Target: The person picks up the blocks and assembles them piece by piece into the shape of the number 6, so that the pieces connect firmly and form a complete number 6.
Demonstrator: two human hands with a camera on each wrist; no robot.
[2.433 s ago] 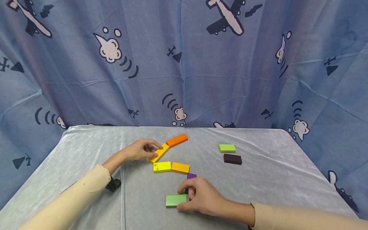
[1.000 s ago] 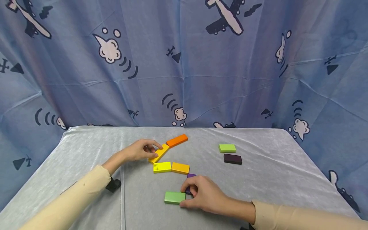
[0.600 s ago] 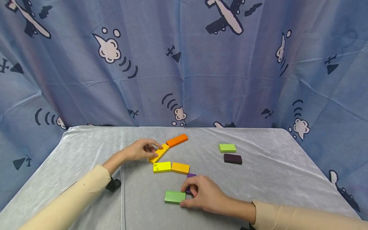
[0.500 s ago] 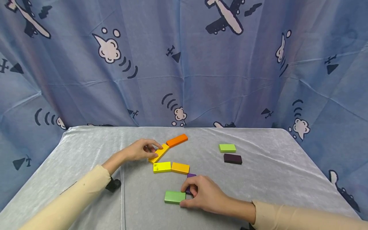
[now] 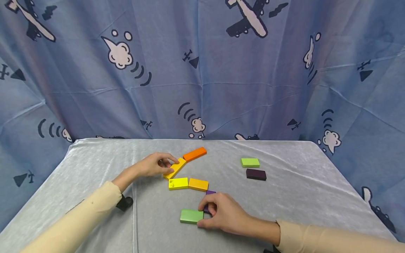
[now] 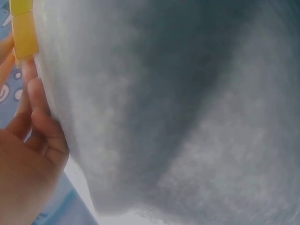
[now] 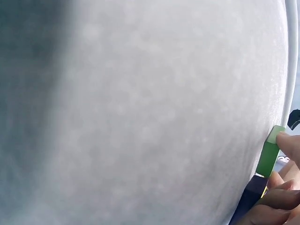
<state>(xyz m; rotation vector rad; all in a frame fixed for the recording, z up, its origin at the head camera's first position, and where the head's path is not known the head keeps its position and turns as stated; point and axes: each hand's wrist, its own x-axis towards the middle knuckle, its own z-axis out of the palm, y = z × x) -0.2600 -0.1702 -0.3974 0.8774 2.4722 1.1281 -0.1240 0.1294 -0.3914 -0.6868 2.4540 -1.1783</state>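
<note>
My left hand [image 5: 155, 164] pinches a slanted amber block [image 5: 178, 168] between thumb and fingers. That block's far end meets an orange block [image 5: 194, 154], its near end a bright yellow block [image 5: 178, 183]. A yellow-orange block [image 5: 198, 184] continues the line to the right, followed by a purple block [image 5: 210, 193], partly hidden by my right hand [image 5: 225, 215]. This hand pinches the right end of a green block [image 5: 191, 216]. In the right wrist view the green block [image 7: 269, 152] lies end to end with the dark purple block [image 7: 251, 194].
Off to the right lie a lime green block [image 5: 250, 162] and, just nearer, a black block [image 5: 256, 174]. Grey-white cloth covers the table [image 5: 300, 200]. A blue curtain [image 5: 202, 70] printed with planes hangs behind its far edge.
The green block has slid slightly away from me and to the left, up against the purple block's near end, with my right hand on it. My left hand and the other blocks have stayed put.
</note>
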